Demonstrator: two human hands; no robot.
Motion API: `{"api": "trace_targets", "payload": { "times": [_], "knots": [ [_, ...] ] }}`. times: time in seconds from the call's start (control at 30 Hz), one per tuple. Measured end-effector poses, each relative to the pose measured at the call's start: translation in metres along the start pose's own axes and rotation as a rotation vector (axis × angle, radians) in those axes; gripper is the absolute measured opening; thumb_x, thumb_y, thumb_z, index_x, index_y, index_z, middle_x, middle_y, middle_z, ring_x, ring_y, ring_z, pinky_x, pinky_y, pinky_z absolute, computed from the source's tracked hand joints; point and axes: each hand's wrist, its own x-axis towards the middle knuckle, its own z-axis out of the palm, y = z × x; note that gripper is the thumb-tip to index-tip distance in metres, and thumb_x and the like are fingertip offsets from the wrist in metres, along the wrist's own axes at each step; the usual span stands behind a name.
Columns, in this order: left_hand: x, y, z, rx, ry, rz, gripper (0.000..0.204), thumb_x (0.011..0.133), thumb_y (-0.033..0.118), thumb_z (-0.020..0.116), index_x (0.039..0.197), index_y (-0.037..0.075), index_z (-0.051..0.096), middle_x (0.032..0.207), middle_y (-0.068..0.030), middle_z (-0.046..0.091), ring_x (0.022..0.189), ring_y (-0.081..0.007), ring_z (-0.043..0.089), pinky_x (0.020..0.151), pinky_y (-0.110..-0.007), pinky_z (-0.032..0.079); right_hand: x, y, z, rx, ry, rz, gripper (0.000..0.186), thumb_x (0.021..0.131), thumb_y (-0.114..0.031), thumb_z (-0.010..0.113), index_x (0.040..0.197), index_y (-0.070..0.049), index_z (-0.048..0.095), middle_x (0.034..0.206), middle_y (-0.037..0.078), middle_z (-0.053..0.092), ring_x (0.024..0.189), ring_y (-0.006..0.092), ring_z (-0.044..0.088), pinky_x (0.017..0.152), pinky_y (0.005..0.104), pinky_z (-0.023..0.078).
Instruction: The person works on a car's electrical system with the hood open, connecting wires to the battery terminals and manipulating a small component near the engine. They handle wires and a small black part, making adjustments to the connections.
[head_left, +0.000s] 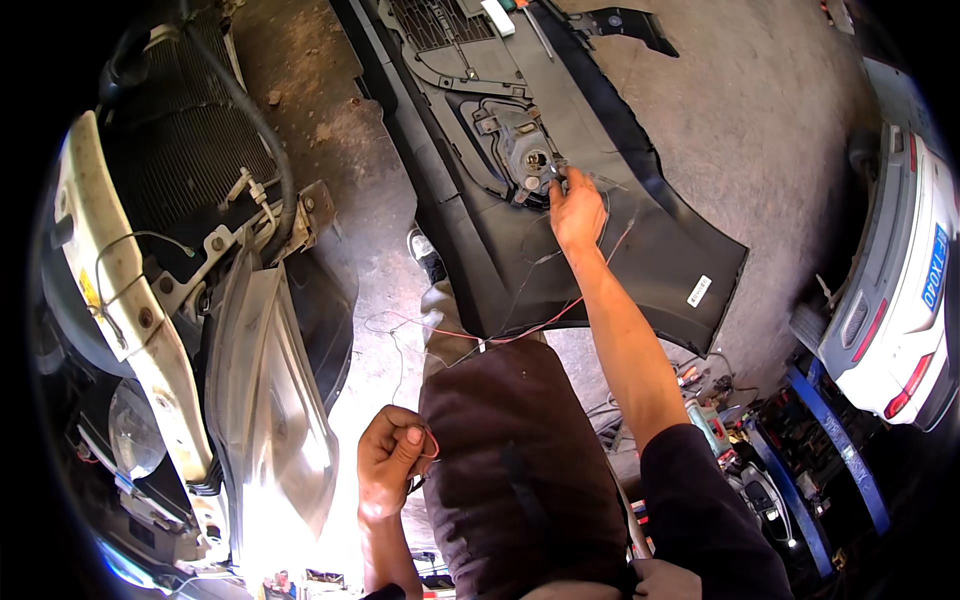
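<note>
Now | left hand point(392, 460) pinches red wire point(520, 335) | wire runs up-right | right hand point(577, 210) grips its far end

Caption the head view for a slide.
Right hand at the fog-lamp socket of a black plastic bumper; left hand pinches a thin red wire.

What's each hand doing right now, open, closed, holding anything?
Left hand: closed in a fist around the thin red wire.
Right hand: fingers pinched at the round lamp socket in the black bumper; what they hold cannot be told.

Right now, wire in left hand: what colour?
Red; the wire loops by the left hand, head view.
</note>
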Motion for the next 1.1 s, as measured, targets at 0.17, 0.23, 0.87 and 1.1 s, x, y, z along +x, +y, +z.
{"api": "trace_targets", "payload": {
  "times": [0.17,0.23,0.87,1.1],
  "knots": [
    [0.000,-0.003,0.002,-0.026,0.014,0.002,0.023,0.100,0.021,0.062,0.099,0.000,0.055,0.071,-0.0061,0.061,0.052,-0.0069,0.045,0.047,-0.021,0.032,0.004,0.011,0.001,0.025,-0.014,0.016,0.030,0.091,-0.026,0.067,0.116,-0.011,0.068,0.106,0.018,0.070,0.098,0.0397,0.066,0.084,0.0471,0.052],
    [-0.002,-0.002,0.002,-0.040,0.018,0.005,0.022,0.100,0.021,0.062,0.099,0.000,0.055,0.071,-0.0062,0.061,0.052,-0.0070,0.045,0.047,-0.021,0.032,0.007,0.012,0.000,0.053,-0.061,0.117,0.030,0.091,-0.027,0.067,0.116,-0.011,0.069,0.103,0.018,0.071,0.098,0.0394,0.066,0.084,0.0469,0.052],
    [-0.005,-0.005,0.029,-0.079,0.003,0.053,0.022,0.101,0.020,0.060,0.099,-0.001,0.053,0.071,-0.0075,0.060,0.051,-0.0079,0.044,0.046,-0.022,0.032,0.022,0.043,-0.012,0.521,-0.201,0.080,0.029,0.086,-0.021,0.075,0.109,-0.003,0.073,0.086,0.013,0.072,0.076,0.0194,0.065,0.075,0.0322,0.050],
    [-0.003,0.001,0.042,-0.033,0.012,0.054,0.023,0.101,0.020,0.061,0.098,-0.001,0.053,0.071,-0.0076,0.060,0.051,-0.0079,0.044,0.046,-0.022,0.032,0.023,0.058,-0.006,0.541,-0.138,0.226,0.036,0.085,-0.023,0.075,0.112,0.000,0.070,0.089,0.017,0.073,0.081,0.0237,0.068,0.078,0.0347,0.051]
  ]
}}
